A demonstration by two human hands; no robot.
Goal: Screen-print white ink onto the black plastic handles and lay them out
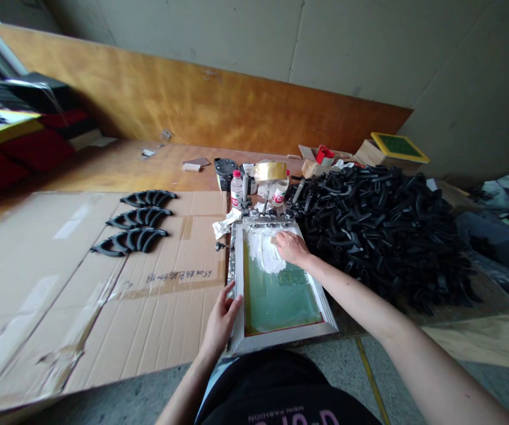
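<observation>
A silk-screen frame (pixel 328 311) with a green mesh lies in front of me, hinged at its far end. White ink (pixel 263 251) covers the far part of the mesh. My right hand (pixel 290 246) rests on the mesh at the edge of the white ink, fingers curled over something I cannot make out. My left hand (pixel 221 321) grips the near left rail of the frame, fingers wrapped on its edge.
A large heap of black curved plastic parts (pixel 378 227) fills the right. Three rows of the same parts (pixel 136 227) lie on flattened cardboard (pixel 81 295) at left. Bottles (pixel 236 188), a tape roll (pixel 270 171) and rags stand behind the frame. A plywood board leans on the wall.
</observation>
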